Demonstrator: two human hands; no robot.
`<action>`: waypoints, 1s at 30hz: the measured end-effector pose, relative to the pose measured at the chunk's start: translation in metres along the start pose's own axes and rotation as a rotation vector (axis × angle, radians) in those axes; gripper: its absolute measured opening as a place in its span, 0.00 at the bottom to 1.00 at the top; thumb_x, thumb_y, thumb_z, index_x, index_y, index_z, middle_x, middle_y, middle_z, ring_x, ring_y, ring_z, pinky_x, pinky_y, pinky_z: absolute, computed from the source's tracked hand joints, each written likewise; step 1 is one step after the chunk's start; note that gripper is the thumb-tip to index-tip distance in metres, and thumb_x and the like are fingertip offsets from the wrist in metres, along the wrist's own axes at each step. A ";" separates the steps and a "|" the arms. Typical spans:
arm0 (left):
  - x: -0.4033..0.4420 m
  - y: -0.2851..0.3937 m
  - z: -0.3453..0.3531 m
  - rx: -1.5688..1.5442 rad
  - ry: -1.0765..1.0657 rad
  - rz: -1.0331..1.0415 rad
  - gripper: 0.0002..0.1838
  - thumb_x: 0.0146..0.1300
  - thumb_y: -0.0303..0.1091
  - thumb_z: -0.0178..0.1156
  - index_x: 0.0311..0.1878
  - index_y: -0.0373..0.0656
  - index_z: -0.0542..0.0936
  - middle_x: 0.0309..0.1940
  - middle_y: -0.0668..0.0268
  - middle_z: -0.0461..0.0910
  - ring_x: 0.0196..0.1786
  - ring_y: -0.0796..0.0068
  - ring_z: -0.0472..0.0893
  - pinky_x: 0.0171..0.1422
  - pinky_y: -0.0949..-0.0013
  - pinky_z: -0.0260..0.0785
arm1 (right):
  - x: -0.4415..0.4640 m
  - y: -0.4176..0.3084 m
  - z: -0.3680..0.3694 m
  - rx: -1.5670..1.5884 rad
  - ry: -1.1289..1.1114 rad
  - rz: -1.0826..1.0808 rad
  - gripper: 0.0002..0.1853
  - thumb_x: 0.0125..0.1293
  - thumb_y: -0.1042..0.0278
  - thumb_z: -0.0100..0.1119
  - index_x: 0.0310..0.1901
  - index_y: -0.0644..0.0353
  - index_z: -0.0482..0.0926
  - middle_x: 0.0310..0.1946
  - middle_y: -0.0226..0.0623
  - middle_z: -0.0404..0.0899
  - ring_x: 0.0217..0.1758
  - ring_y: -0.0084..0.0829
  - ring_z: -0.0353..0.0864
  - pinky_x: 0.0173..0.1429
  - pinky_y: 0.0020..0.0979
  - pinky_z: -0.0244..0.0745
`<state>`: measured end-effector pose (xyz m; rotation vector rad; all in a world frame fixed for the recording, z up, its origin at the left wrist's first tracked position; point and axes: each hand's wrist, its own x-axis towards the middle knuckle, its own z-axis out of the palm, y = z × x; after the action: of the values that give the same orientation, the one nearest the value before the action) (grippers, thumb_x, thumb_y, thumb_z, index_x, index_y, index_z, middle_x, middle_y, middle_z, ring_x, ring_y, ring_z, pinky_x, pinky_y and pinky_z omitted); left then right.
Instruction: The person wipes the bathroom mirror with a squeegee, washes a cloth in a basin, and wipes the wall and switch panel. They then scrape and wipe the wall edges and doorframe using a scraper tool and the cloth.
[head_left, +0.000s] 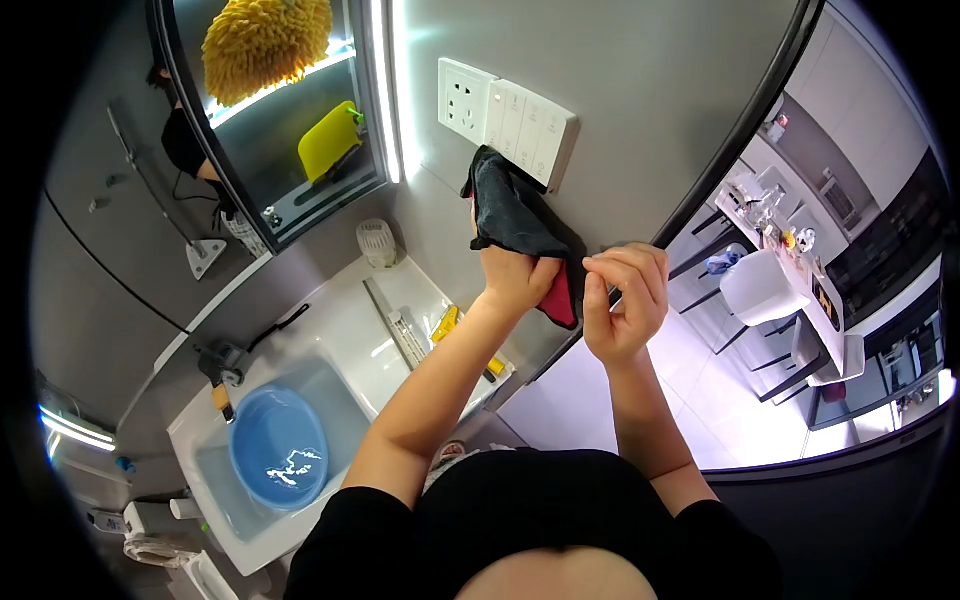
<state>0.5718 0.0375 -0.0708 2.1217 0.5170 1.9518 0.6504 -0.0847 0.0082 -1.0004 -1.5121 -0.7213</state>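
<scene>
My left hand point(517, 272) is wrapped in a dark grey cloth point(515, 212) with a red patch showing below. The cloth covers most of the fingers and lies just under the white switch panel point(528, 132) on the wall, close to or touching its lower edge. Beside the cloth, my right hand point(630, 300) is raised with its fingers curled in and the thumb near the index finger. I see nothing in it. Left of the switches is a white socket plate point(464, 100).
A blue basin point(279, 447) stands in the white sink point(345, 385) at lower left. The counter carries a ruler-like strip point(395, 325), a yellow tool point(447, 324) and a white ribbed cup point(377, 243). A mirror cabinet holds a yellow chenille mitt point(265, 45). A dining area lies through the doorway.
</scene>
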 end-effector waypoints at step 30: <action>-0.004 0.054 -0.026 -0.253 -0.116 -0.148 0.21 0.49 0.43 0.60 0.44 0.40 0.80 0.48 0.52 0.77 0.57 0.47 0.72 0.63 0.51 0.61 | -0.002 0.001 0.004 -0.013 0.019 -0.017 0.07 0.48 0.80 0.60 0.31 0.61 0.81 0.29 0.35 0.79 0.34 0.37 0.75 0.41 0.32 0.71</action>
<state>0.5523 -0.0158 -0.0508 1.9649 0.3724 1.7033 0.6493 -0.0817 0.0055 -0.9893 -1.5026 -0.7519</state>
